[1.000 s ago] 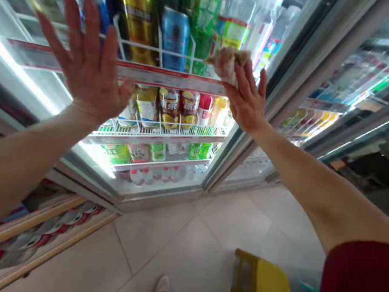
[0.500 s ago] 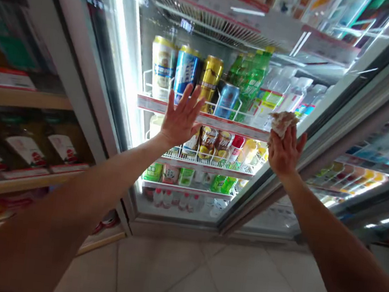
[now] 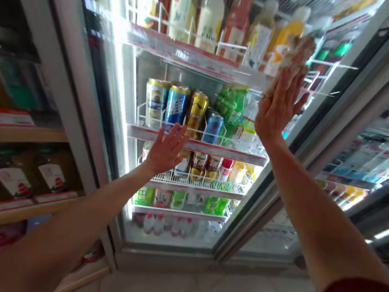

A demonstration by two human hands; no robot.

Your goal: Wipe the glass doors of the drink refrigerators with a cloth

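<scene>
My right hand (image 3: 276,109) presses a crumpled, light brown cloth (image 3: 299,51) flat to the glass door (image 3: 169,247) of a lit drinks fridge. The cloth pokes out above my fingertips, and part of it is under the palm. Lower and to the left, my left hand (image 3: 165,152) is open with fingers spread, holding nothing. It appears to rest on the same glass, in front of the shelf with a gold can (image 3: 197,109) and a blue can (image 3: 177,103).
Behind the glass, upper shelves hold bottles such as a white-labelled one (image 3: 181,11); lower ones hold more cans. A metal door frame (image 3: 280,193) runs along the right. Wooden shelves (image 3: 16,137) with dark bottles stand left. Below lies the tiled floor (image 3: 154,284).
My right hand has slid up the glass with the cloth, from the can shelf to the bottle shelf. The view has tilted upward, and my left hand stays spread near the cans.
</scene>
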